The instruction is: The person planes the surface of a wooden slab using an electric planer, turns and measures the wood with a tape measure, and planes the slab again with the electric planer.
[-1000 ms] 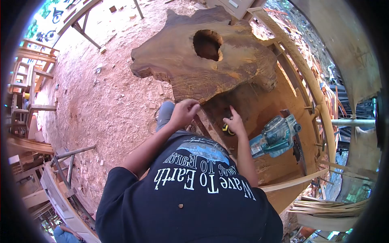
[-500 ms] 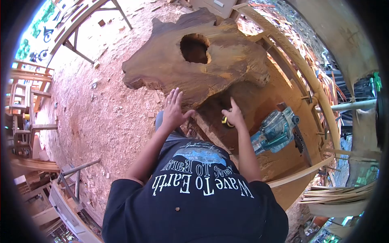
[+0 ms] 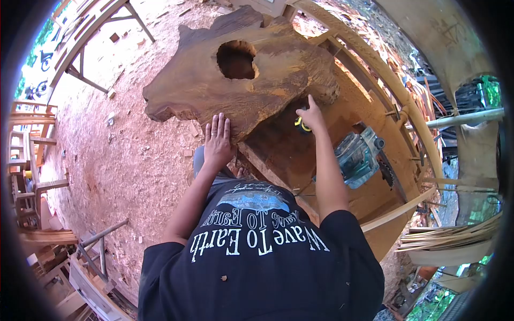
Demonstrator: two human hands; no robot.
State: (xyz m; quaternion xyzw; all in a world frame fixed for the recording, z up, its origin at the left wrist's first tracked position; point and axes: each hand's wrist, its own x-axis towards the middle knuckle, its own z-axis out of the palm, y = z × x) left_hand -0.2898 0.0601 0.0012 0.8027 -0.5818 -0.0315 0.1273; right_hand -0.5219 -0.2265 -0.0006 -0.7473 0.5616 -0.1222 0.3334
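A large, irregular brown wood slab (image 3: 187,80) with a hole through it lies in front of me. My left hand (image 3: 217,143) rests its outstretched fingers flat on the slab's near edge and holds nothing. Just off the slab's near right side, my right hand (image 3: 312,116) has its index finger extended toward the edge. Its other fingers are curled around a yellow and black tape measure (image 3: 301,126), which is partly hidden by the hand. To the right of that hand, a teal power saw (image 3: 357,158) lies on a sawdust-covered surface.
A curved wooden rail (image 3: 399,88) runs along the right side. Wood chips cover the ground (image 3: 123,155) to the left. Wooden frames (image 3: 32,155) stand at the far left, and a stack of thin wood strips (image 3: 450,235) lies at the lower right.
My left hand has come down flat onto the slab's near edge. My right hand has moved forward with the tape measure, closer to the slab's right side. The whole view has shifted slightly.
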